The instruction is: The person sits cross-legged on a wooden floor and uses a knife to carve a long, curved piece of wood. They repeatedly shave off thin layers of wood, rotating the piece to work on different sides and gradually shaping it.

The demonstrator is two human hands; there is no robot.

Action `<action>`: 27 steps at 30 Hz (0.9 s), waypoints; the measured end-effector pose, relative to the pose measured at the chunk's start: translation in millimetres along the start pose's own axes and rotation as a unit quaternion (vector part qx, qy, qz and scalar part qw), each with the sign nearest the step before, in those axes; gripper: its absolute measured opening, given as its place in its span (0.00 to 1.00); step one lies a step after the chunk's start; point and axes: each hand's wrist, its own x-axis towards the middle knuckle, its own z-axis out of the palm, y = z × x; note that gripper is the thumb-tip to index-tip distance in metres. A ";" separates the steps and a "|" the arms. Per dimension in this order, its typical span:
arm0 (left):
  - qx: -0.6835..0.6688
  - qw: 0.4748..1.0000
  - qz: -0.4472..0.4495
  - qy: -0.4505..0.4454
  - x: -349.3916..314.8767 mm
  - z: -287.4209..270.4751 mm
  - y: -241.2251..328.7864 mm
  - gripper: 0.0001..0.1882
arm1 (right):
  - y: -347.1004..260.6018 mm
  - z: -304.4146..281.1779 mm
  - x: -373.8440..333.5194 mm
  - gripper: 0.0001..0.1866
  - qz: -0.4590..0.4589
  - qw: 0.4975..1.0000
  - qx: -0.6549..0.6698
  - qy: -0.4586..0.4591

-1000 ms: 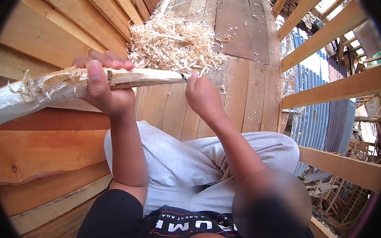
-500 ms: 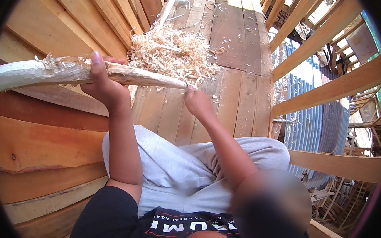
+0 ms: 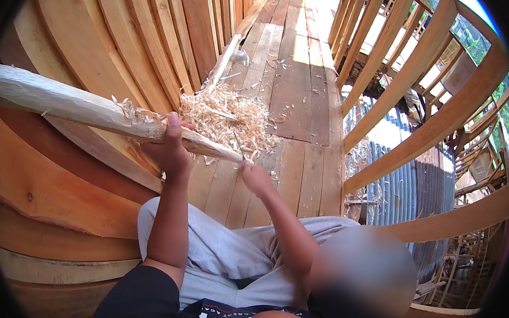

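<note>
Nearest to the camera, a black shirt and the light grey trousers [image 3: 225,256] of the seated person are seen, with a blurred patch over the right knee; from there both bare forearms are stretched forward. The left hand [image 3: 170,151] is wrapped from below around a long pale wooden pole with a whittled, tapering end [image 3: 94,111], the thumb laid up over the top, so that the pole is kept lifted and slanted, its thick end passing out to the left and its thin end pointing down to the right; held this way, the tip is presented to the other hand. The right hand [image 3: 255,176] is closed just beside that tip, around what seems to be a thin blade or handle [image 3: 239,148], but it is too small to be named with certainty. Curled chips are hanging on the pole near the left hand. Under the tip, a heap of pale wood shavings [image 3: 228,119] is lying on the floor of worn grey-brown planks [image 3: 304,104]; a wall of curved orange-brown boards [image 3: 60,194] is rising on the left; on the right, slanted wooden railing beams [image 3: 419,140] are standing, and behind them grey corrugated metal sheets [image 3: 398,185] are seen; farther away the planks are lit by sun.
</note>
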 end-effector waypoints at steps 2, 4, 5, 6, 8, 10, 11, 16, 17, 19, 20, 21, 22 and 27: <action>0.004 1.000 0.024 0.007 -4.9 9.8 2.6 0.14 | 3.2 -1.2 0.6 0.31 -0.020 1.000 0.001 0.010; -0.005 0.999 0.038 -0.013 -3.8 5.7 -0.3 0.14 | -17.8 -7.5 -18.0 0.29 -0.057 0.998 -0.022 0.021; -0.006 0.999 0.043 -0.023 -3.2 2.1 -0.6 0.15 | -32.8 -12.6 -26.0 0.28 -0.071 0.997 -0.024 0.008; -0.001 0.998 0.051 -0.023 -3.1 -1.3 0.7 0.15 | -53.1 -20.5 -34.5 0.27 -0.079 0.997 -0.022 -0.009; 0.011 0.998 0.058 -0.026 -3.1 -1.3 1.5 0.15 | -65.6 -21.4 -39.3 0.25 -0.092 0.996 -0.013 -0.013; 0.004 0.999 0.040 0.008 -3.5 2.9 3.2 0.16 | -62.7 -17.9 -38.4 0.24 -0.110 0.994 0.001 0.013; -0.001 0.999 0.032 0.025 -2.5 5.7 3.5 0.16 | -41.4 -12.7 -25.8 0.24 -0.097 0.995 -0.010 0.018; 0.021 0.999 0.004 0.023 10.9 -5.8 -0.5 0.18 | 2.2 0.3 7.2 0.25 -0.019 0.996 -0.078 -0.038; 0.026 1.000 0.006 0.016 10.2 -6.7 -0.2 0.18 | 3.9 3.9 3.4 0.25 -0.011 0.998 -0.058 -0.028; 0.028 0.999 0.013 0.009 9.1 -3.0 -1.5 0.18 | 2.4 1.5 0.7 0.25 0.000 1.000 -0.026 -0.005; 0.025 1.000 0.007 0.009 7.8 -0.5 -2.4 0.18 | 2.8 -1.2 -0.4 0.25 -0.007 0.999 -0.030 -0.014; 0.025 1.000 0.002 0.011 7.8 -0.9 -0.9 0.18 | -9.4 -7.5 -7.7 0.25 -0.017 0.999 -0.034 -0.026; 0.025 1.000 -0.001 0.013 8.3 -1.7 0.0 0.17 | -23.6 -14.0 -14.4 0.25 -0.028 0.998 -0.037 -0.038; 0.026 0.999 0.016 0.008 9.8 -2.2 -1.7 0.18 | -48.6 -13.2 -25.9 0.25 -0.059 0.998 0.007 0.009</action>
